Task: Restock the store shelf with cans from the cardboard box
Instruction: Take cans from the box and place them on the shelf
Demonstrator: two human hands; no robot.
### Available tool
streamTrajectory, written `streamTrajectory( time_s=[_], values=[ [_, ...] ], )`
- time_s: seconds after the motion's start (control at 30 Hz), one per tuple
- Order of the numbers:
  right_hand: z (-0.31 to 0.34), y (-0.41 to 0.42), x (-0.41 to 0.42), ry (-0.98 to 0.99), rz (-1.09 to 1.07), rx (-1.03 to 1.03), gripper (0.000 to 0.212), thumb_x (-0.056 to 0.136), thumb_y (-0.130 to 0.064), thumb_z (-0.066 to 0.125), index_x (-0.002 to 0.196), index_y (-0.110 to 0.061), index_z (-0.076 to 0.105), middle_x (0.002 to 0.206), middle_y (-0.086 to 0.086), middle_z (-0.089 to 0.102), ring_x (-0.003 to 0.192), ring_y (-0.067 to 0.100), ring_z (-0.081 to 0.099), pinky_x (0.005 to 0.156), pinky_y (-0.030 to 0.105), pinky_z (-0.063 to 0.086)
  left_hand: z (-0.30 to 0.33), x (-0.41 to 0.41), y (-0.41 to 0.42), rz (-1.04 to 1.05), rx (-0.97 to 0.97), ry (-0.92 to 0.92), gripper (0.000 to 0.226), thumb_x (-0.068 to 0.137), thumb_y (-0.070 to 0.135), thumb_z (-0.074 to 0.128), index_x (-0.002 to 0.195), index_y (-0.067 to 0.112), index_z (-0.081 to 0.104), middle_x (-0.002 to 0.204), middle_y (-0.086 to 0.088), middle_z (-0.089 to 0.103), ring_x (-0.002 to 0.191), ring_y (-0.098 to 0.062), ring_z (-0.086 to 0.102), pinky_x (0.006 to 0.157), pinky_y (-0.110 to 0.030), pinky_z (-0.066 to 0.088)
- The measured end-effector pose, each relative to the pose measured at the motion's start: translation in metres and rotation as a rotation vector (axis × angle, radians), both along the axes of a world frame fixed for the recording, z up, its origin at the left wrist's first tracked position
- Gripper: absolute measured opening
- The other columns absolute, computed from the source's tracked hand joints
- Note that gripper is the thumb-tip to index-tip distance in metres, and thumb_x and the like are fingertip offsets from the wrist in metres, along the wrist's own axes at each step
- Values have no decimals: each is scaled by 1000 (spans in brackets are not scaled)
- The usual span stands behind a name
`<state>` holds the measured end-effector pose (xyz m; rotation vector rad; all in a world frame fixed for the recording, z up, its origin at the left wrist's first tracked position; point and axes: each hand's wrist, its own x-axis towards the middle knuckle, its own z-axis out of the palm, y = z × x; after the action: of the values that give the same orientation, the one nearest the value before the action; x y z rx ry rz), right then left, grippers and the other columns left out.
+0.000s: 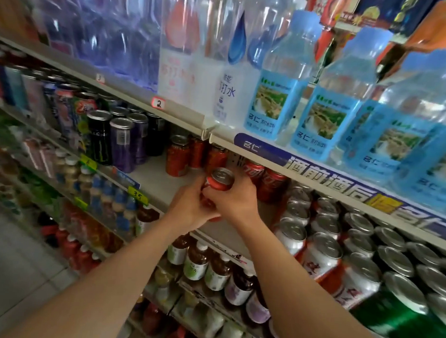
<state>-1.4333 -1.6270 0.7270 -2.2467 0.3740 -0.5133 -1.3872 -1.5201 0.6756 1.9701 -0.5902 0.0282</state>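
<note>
Both hands, left [189,205] and right [234,201], wrapped round one red aluminium cola can [219,181], upright, lid up, just above the grey shelf board [152,179]. Empty slot straight ahead (beside the red cola cans [268,181]); right hand nearer them.

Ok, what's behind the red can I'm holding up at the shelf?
Behind the red can stand small red cans at the shelf's back and red cola cans to the right. Both hands cover its lower part and the shelf beneath.
</note>
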Motion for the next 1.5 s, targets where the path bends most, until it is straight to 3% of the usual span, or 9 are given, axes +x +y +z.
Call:
streamTrajectory(
  time_s=[0.13,0.33,0.57,0.63,0.77,1.0,1.23,1.4,1.5],
  values=[
    [-7,-28,14,202,-34,-134,48,66,-38,78,110,-22,64,103,0,71,100,19,68,80,30,54,-17,16,-33,-24,134,28,57,62,41,83,113,34,57,101,5,72,95,-20,68,69,-21,43],
    [14,-59,25,340,-20,-428,65,71,-37,78,129,-20,53,122,7,61,116,27,59,91,36,52,-19,21,-75,-81,22,84,69,71,31,85,131,23,53,120,-4,68,110,-21,64,82,-23,43],
    [24,-91,17,451,-53,-502,65,87,-36,70,141,-12,43,141,14,50,130,31,48,107,38,42,-19,20,-96,-201,87,87,55,91,12,61,143,14,44,138,-12,56,123,-27,56,100,-28,43],
    [26,-95,19,511,-59,-487,65,87,-36,71,140,-10,44,142,14,50,130,31,49,108,40,42,-17,14,-97,-231,53,167,51,88,27,57,138,21,48,134,-13,59,122,-30,57,102,-32,44],
    [24,-101,22,544,-78,-497,58,90,-31,68,140,-11,46,140,14,52,127,31,51,104,38,45,-28,12,-97,-291,21,199,60,79,35,46,139,34,44,132,-10,61,124,-27,56,106,-46,44],
    [19,-101,22,477,-154,-471,60,86,-26,73,136,-14,42,127,10,55,108,25,55,78,31,45,-24,6,-80,-359,81,206,65,92,-1,49,148,28,35,139,-3,54,123,-22,54,97,-22,38],
    [17,-108,23,421,-165,-469,46,90,-21,66,130,-13,45,117,9,54,115,29,55,77,32,41,-32,5,-59,-266,68,215,52,95,1,46,142,19,44,141,1,50,118,-15,53,96,-22,41],
    [17,-112,23,436,-145,-519,52,83,-15,73,128,-14,47,120,10,58,93,20,51,73,31,40,-28,0,-45,-195,20,215,50,93,1,50,140,21,47,141,2,51,127,-16,51,104,-32,45],
    [19,-106,18,406,-147,-506,61,79,-21,79,130,-14,46,125,10,58,109,27,57,76,31,42,-31,-4,-33,-143,27,165,45,91,4,55,132,23,53,136,1,55,124,-15,53,101,-32,47]
  ],
)
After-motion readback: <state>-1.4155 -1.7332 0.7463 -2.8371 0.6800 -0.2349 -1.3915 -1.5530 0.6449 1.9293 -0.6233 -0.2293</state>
